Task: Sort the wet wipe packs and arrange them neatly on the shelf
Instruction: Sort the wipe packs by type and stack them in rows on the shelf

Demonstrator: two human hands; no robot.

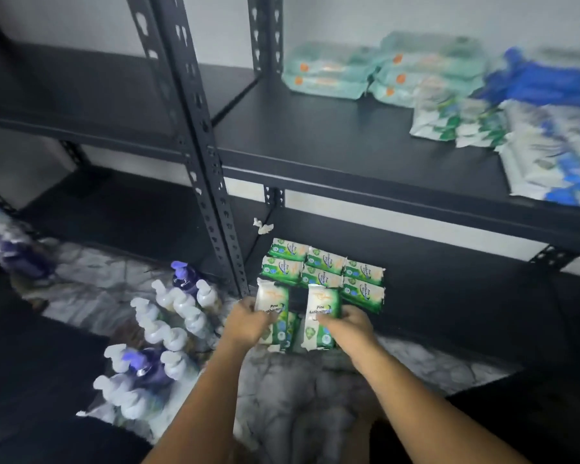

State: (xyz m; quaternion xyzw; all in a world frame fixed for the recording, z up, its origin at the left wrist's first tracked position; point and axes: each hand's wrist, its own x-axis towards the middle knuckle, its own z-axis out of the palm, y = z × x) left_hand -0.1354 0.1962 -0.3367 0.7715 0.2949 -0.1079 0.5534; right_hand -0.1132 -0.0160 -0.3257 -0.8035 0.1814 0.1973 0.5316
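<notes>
We have one green pine wipe pack per hand: left hand (248,321) grips the left pack (272,306), right hand (353,324) grips the right pack (322,304), fingers curled round the lower halves. Both packs sit lengthwise over the front of the lower shelf (449,296), just in front of the laid green packs (322,271). We judge the step is to place these two as the next row. To do it well, we should turn them to match the laid labels, butt them against that row without overlap and keep the edges in line. We should lower them flat and not nudge the rows. Another pack (292,328) seems to lie between our hands, so mind it.
</notes>
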